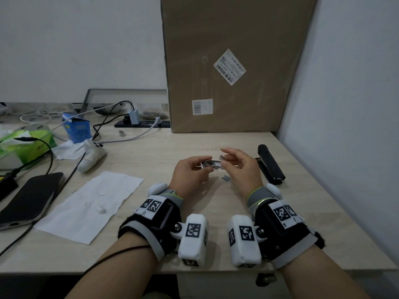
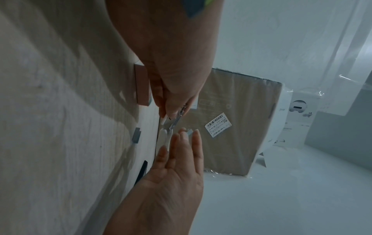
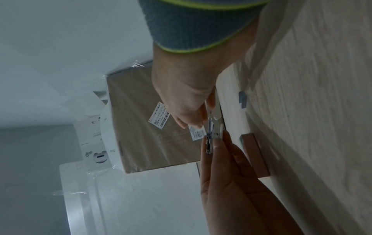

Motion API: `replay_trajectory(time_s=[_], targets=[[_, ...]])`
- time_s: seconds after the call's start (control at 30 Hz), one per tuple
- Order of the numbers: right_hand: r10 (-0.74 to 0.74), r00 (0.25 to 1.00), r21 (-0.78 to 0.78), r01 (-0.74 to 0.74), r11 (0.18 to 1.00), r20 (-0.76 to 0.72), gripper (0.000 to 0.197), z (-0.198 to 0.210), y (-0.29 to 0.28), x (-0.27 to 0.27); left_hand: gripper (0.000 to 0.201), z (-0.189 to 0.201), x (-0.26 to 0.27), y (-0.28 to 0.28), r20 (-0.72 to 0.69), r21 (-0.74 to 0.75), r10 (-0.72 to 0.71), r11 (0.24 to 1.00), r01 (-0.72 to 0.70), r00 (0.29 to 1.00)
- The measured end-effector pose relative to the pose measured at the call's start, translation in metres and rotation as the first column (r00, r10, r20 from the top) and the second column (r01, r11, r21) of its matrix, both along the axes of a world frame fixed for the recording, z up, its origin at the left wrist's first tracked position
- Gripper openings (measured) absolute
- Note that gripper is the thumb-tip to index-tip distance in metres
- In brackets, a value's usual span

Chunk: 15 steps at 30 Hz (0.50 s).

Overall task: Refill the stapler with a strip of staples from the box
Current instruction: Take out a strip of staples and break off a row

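My left hand grips a small white staple box filled with silver staples, just above the table. My right hand pinches a short strip of staples between thumb and forefinger at the box's right end, its other fingers spread. The right wrist view shows that strip beside the box. A black stapler lies on the table to the right of my right hand. A loose grey bit of staples rests on the table below the hands. A pinkish box part lies under my left hand.
A tall cardboard carton stands against the wall behind the hands. To the left lie a white paper sheet, a dark phone, a white controller, a blue box and cables. A wall closes the right side.
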State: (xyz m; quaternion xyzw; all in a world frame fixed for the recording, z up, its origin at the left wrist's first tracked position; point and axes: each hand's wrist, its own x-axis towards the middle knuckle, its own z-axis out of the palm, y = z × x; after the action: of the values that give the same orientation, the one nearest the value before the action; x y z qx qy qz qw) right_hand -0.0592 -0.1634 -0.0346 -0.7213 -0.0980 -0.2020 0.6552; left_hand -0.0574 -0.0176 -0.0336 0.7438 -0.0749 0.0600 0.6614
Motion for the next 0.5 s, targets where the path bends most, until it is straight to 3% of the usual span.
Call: replay_trajectory(time_s=[0.27,0.5], targets=[[0.041,0.999,-0.205,-0.034,0.978,0.03,0.022,-0.0014,0.0002,-0.0012,0.024,-0.0015,-0.0019,-0.0003,0.04,0.077,-0.023,0.997,0.02,0.999],[0.038,0.997,-0.252,-0.02,0.967,0.066,0.019,-0.0023,-0.0003,0.0013,0.024,-0.0029,-0.0009,-0.0005,0.086,0.132,-0.069,0.99,0.058,0.994]])
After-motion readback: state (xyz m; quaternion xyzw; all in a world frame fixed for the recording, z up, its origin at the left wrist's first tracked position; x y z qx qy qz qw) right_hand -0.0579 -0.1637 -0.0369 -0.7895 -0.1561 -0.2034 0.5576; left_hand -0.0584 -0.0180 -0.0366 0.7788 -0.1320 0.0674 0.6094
